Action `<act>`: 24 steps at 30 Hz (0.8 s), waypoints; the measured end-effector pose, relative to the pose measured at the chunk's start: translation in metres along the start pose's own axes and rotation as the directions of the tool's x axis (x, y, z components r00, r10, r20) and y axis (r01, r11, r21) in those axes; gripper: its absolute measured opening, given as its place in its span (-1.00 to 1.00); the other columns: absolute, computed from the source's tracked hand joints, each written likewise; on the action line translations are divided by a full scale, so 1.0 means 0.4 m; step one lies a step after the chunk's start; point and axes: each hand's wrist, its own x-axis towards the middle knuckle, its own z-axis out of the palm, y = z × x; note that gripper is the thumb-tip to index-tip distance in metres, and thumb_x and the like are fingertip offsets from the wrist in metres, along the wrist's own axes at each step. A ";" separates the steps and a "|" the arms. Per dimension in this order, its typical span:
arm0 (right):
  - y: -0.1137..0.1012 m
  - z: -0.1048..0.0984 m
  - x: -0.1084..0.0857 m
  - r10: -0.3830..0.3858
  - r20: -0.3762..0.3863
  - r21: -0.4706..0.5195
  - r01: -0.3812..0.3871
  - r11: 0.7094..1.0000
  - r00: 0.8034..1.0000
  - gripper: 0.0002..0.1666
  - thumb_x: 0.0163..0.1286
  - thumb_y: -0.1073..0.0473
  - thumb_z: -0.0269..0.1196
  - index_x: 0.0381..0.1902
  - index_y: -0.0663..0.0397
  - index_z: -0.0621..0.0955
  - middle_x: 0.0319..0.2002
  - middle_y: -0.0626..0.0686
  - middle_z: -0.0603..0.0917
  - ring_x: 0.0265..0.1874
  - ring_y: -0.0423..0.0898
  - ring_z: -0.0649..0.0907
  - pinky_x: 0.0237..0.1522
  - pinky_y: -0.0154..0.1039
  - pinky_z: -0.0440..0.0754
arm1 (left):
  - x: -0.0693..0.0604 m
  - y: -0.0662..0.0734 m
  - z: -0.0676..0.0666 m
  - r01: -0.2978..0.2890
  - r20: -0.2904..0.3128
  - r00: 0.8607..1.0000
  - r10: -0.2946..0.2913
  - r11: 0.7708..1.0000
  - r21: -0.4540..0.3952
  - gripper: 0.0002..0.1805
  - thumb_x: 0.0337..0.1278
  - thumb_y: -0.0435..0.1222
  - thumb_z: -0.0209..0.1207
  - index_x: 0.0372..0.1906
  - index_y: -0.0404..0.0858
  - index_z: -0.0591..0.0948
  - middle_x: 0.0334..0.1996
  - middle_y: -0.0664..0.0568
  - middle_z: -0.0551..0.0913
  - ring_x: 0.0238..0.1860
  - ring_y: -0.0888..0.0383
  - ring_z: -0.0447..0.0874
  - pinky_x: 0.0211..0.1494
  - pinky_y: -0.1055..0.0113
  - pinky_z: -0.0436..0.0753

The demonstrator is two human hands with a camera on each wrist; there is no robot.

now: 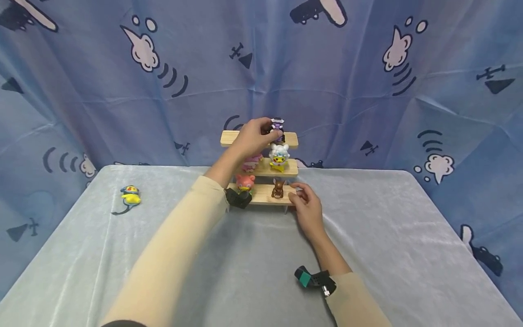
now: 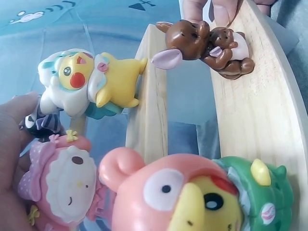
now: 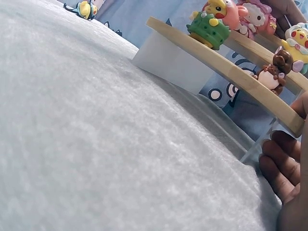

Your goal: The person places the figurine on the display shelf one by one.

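My left hand (image 1: pixel 252 137) pinches a small purple-and-black figurine (image 1: pixel 277 124) at the top tier of a three-tier wooden display stand (image 1: pixel 263 196). In the left wrist view, the fingers mostly cover that figurine (image 2: pixel 42 124). Down at the bottom tier's right end, my right hand (image 1: pixel 309 212) grips the board, with its thumb at the front edge. A brown kangaroo figurine (image 1: pixel 278 189) sits close to that thumb. Left of it is a pink-hooded figurine (image 1: pixel 245 182) with a green body. The middle tier bears a white-hooded yellow figurine (image 1: pixel 279 156) and a pink bonneted figurine (image 2: pixel 67 185).
A yellow-and-blue figurine (image 1: pixel 130 198) lies apart on the left of the table, which a pale grey cloth (image 1: pixel 253 263) covers. Behind the stand hangs a blue patterned curtain (image 1: pixel 261 81). Clear supports (image 3: pixel 257 149) hold up the bottom board.
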 end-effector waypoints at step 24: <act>-0.010 0.000 0.004 0.027 0.007 -0.001 -0.027 1.000 1.000 -0.66 0.42 0.30 0.22 0.14 0.14 0.62 -0.34 -0.03 0.60 -0.45 -0.32 0.52 -0.38 -0.45 0.55 | 0.020 -0.005 -0.018 -0.009 0.004 1.000 0.009 1.000 0.006 -0.53 0.35 0.02 0.22 0.14 -0.24 0.61 -0.01 -0.07 0.72 0.03 0.07 0.65 0.19 0.15 0.59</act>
